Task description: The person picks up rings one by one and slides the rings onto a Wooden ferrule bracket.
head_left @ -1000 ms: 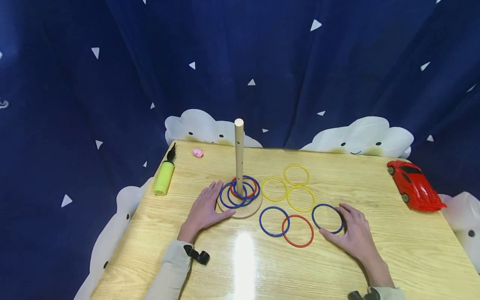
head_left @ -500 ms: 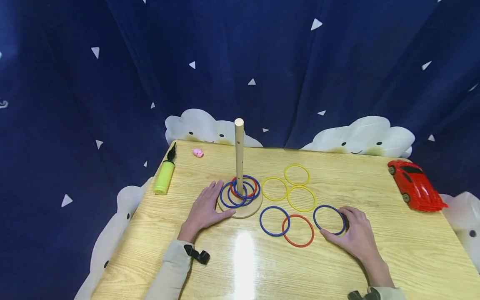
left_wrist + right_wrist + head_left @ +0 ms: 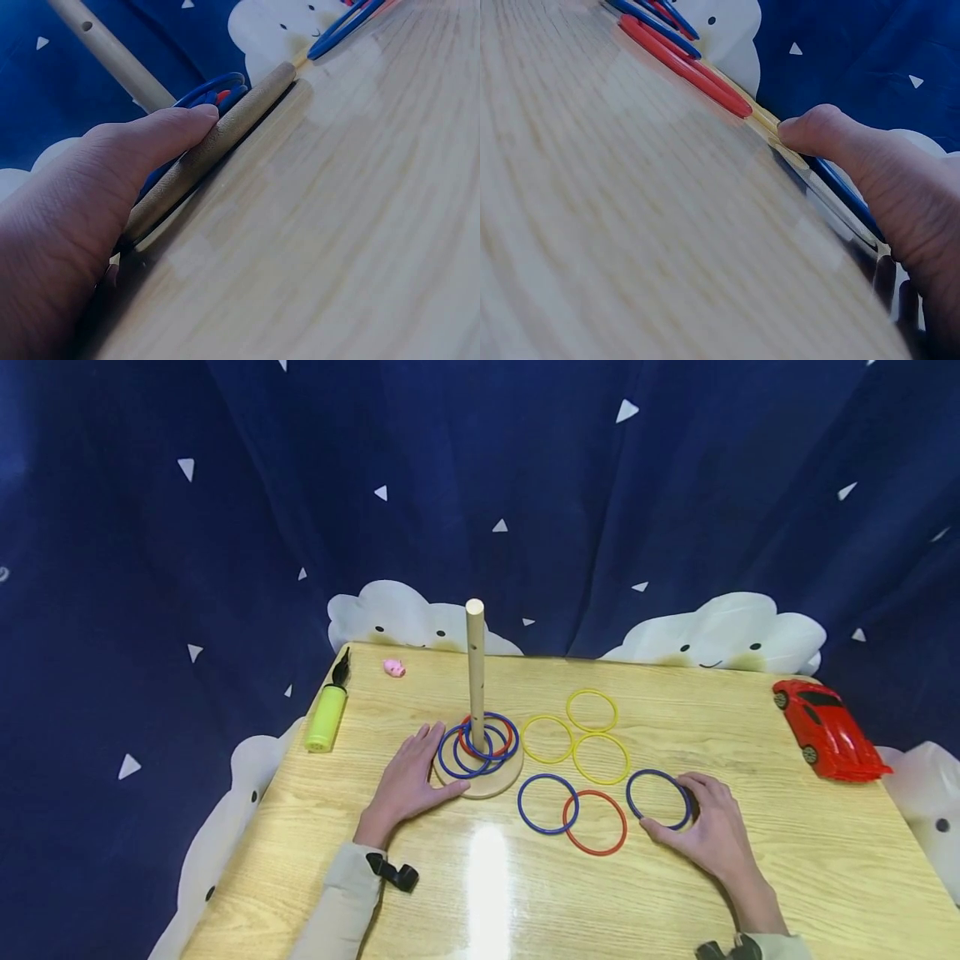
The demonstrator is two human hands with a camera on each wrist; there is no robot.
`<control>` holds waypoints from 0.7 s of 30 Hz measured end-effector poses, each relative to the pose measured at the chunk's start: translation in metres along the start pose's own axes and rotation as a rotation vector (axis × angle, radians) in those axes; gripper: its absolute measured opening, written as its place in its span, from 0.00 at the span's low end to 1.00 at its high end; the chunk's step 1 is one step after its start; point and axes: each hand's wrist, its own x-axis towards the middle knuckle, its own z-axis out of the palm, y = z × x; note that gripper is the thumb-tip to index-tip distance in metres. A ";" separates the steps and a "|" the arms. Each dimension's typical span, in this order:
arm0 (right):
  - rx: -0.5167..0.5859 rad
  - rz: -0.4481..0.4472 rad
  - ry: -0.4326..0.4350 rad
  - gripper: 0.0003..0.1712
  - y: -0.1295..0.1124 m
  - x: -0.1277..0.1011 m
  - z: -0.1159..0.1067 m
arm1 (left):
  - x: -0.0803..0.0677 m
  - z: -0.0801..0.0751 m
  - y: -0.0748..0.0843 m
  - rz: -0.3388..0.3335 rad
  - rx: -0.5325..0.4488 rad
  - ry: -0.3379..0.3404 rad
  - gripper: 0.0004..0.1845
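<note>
While three blue rings (image 3: 480, 745) and one red ring (image 3: 501, 737) circle the peg (image 3: 476, 672), the left hand (image 3: 408, 779) rests flat against its base (image 3: 491, 781), the right hand (image 3: 708, 832) pinches a fourth blue ring (image 3: 657, 799), and three yellow rings (image 3: 592, 710) lie loose on the worktop (image 3: 787, 860).

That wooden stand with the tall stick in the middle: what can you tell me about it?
The wooden stand is a flat round disc of pale wood with a plain upright dowel rising from its centre; small holes show in the dowel's side. It sits on the table, left of the loose rings. Several blue rings and a red ring lie around the dowel on the disc. The left hand rests against the disc's edge, thumb pressed to its rim.
</note>
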 end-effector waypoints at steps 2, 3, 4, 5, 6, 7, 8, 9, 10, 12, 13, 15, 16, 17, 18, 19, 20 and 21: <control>0.008 -0.001 -0.001 0.50 -0.001 0.000 0.000 | 0.000 0.000 0.001 0.002 -0.005 0.001 0.64; 0.015 -0.002 -0.003 0.50 -0.001 0.001 0.000 | 0.000 0.000 0.001 0.004 -0.006 0.003 0.64; 0.021 -0.004 -0.006 0.49 -0.001 0.001 0.000 | 0.000 0.000 0.001 0.003 -0.007 0.003 0.64; 0.032 -0.005 -0.009 0.49 -0.002 0.002 -0.001 | 0.001 0.000 0.001 0.006 -0.007 0.006 0.64; 0.043 -0.005 -0.012 0.49 -0.003 0.003 -0.001 | 0.001 0.000 0.001 0.013 -0.007 0.011 0.64; 0.054 -0.010 -0.016 0.48 -0.004 0.004 -0.002 | 0.001 0.000 0.001 0.015 -0.011 0.013 0.64; 0.064 -0.013 -0.018 0.48 -0.006 0.005 -0.003 | 0.001 0.000 0.001 0.017 -0.010 0.015 0.64; 0.072 -0.017 -0.017 0.47 -0.007 0.006 -0.004 | 0.001 0.000 0.000 0.018 -0.008 0.016 0.64; 0.079 -0.026 -0.013 0.47 -0.008 0.008 -0.005 | 0.001 0.001 0.000 0.019 -0.008 0.016 0.64; 0.091 -0.047 -0.003 0.47 -0.011 0.011 -0.007 | 0.000 0.001 0.000 0.015 -0.005 0.010 0.64; 0.097 -0.060 0.000 0.48 -0.012 0.014 -0.008 | -0.001 0.001 -0.001 0.010 -0.003 0.008 0.64; 0.100 -0.081 0.002 0.49 -0.017 0.020 -0.009 | -0.002 0.002 -0.002 0.004 0.001 0.004 0.64; 0.100 -0.091 0.000 0.49 -0.020 0.024 -0.011 | -0.002 0.002 -0.002 0.002 0.002 0.001 0.64; 0.100 -0.097 -0.002 0.49 -0.024 0.028 -0.013 | -0.003 0.002 -0.002 0.003 0.002 0.002 0.64; 0.100 -0.102 -0.006 0.49 -0.028 0.034 -0.016 | -0.003 0.003 -0.002 0.004 0.001 0.002 0.64; 0.098 -0.107 -0.009 0.49 -0.033 0.040 -0.019 | -0.002 0.003 -0.002 0.005 0.003 0.003 0.64; 0.097 -0.115 -0.008 0.48 -0.038 0.047 -0.022 | -0.001 0.002 -0.002 0.006 0.002 0.005 0.64; 0.101 -0.123 -0.006 0.48 -0.043 0.055 -0.025 | 0.000 0.002 -0.002 0.008 0.007 0.005 0.64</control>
